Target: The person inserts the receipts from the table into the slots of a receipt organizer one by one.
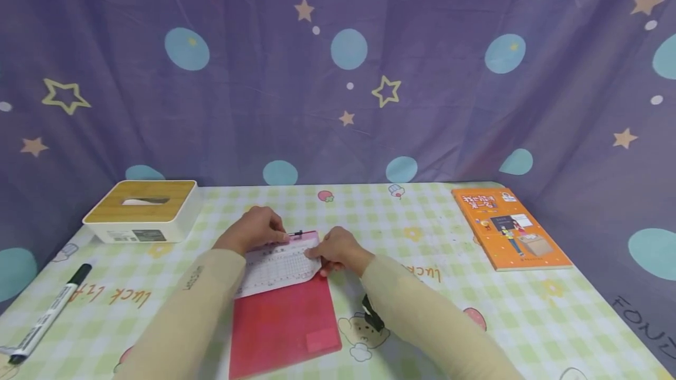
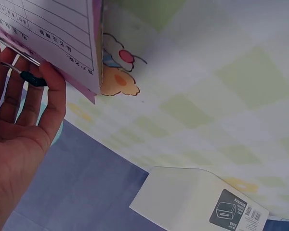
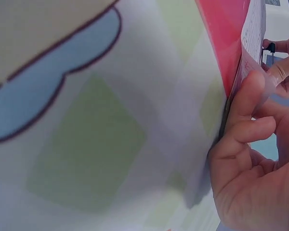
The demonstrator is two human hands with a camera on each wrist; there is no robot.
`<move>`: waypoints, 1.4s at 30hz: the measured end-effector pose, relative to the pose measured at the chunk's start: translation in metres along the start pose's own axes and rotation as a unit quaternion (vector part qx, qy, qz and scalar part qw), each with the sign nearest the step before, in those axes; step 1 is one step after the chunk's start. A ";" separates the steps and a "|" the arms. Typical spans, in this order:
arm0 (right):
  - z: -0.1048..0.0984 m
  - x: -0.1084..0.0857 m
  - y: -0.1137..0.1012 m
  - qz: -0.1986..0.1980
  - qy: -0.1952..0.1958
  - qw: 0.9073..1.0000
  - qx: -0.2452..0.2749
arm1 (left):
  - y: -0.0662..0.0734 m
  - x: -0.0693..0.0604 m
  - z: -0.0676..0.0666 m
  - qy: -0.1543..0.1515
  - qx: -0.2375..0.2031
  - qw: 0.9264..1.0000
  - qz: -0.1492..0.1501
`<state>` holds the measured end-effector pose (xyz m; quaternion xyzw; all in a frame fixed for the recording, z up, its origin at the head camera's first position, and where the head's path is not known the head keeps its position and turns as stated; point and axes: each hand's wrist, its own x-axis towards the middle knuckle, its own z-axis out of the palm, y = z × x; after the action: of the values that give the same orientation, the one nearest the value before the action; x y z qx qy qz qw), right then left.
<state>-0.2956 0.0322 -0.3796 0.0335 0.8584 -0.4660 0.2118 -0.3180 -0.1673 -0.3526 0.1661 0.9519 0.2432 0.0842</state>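
Observation:
A red clipboard (image 1: 287, 327) lies at the near middle of the table. Printed forms (image 1: 277, 271) cover its upper part, their lower edge slanting across the red cover. My left hand (image 1: 259, 229) is at the top edge, fingers around the clip (image 2: 33, 78), a metal wire with black tips; its thumb is mostly cut off in the left wrist view. On the right side, my right hand (image 1: 340, 249) pinches the edge of the forms between thumb and fingers. The right wrist view shows the paper (image 3: 250, 60) bending up there, above the red cover.
A white tissue box (image 1: 142, 210) with a wooden lid stands at the back left. A marker (image 1: 50, 315) lies at the left edge, an orange book (image 1: 512, 230) at the back right. Beside my right sleeve is a small black object (image 1: 372, 314), partly hidden. Behind the table hangs a purple curtain (image 1: 338, 87).

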 end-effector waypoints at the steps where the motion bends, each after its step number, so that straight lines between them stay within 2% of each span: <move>1: 0.000 0.000 0.000 0.001 0.000 1.000 0.001 | 0.000 0.000 -0.001 -0.003 -0.001 1.000 -0.003; 9: 0.005 0.004 -0.005 0.031 0.026 0.999 -0.004 | -0.001 0.003 -0.001 -0.012 0.007 1.000 -0.013; 14: 0.004 0.001 -0.009 0.044 0.026 0.999 0.012 | -0.001 0.004 -0.002 -0.010 0.008 1.000 -0.015; 21: 0.002 -0.002 -0.011 0.050 0.017 0.998 0.027 | -0.001 0.005 -0.003 -0.013 0.003 1.000 -0.020; 31: 0.004 -0.005 -0.013 0.057 0.032 0.997 0.044 | -0.003 0.008 -0.005 -0.020 0.015 0.999 -0.027; 42: 0.003 -0.003 -0.012 0.052 0.032 0.997 0.049 | -0.002 0.006 -0.004 -0.019 -0.002 0.999 -0.041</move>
<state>-0.2946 0.0239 -0.3703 0.1037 0.8377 -0.4949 0.2062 -0.3250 -0.1685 -0.3502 0.1312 0.9557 0.2383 0.1128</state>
